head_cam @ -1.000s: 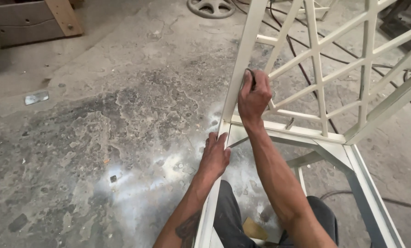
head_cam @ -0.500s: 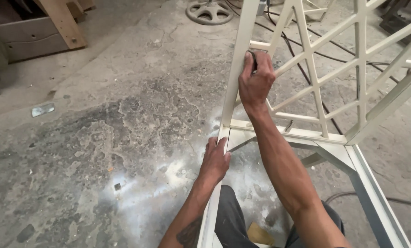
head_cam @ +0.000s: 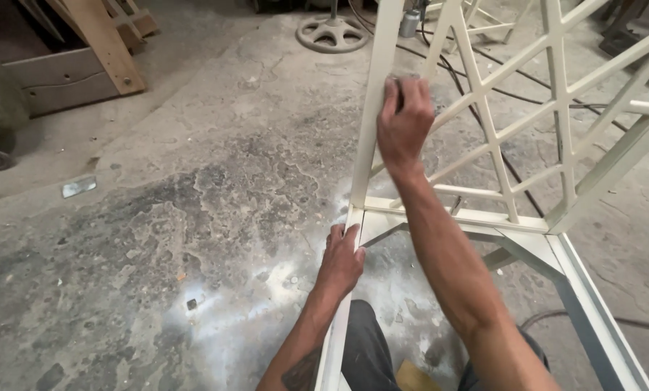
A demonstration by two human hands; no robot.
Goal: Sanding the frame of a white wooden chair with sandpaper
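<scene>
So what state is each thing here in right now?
Right hand: closed on a dark pad, pressed to the frame's upright bar.
Left hand: resting flat on the lower rail.
Cream lattice frame: tilted, painted, corner near the floor.
Concrete floor: stained, dusty.
Cables: lying loose.

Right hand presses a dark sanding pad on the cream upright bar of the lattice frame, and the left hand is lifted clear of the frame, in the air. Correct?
Not quite. The head view shows the left hand resting on the lower cream rail of the cream-painted metal lattice frame, near the corner joint, not in the air. The right hand does press a dark pad on the upright bar.
</scene>
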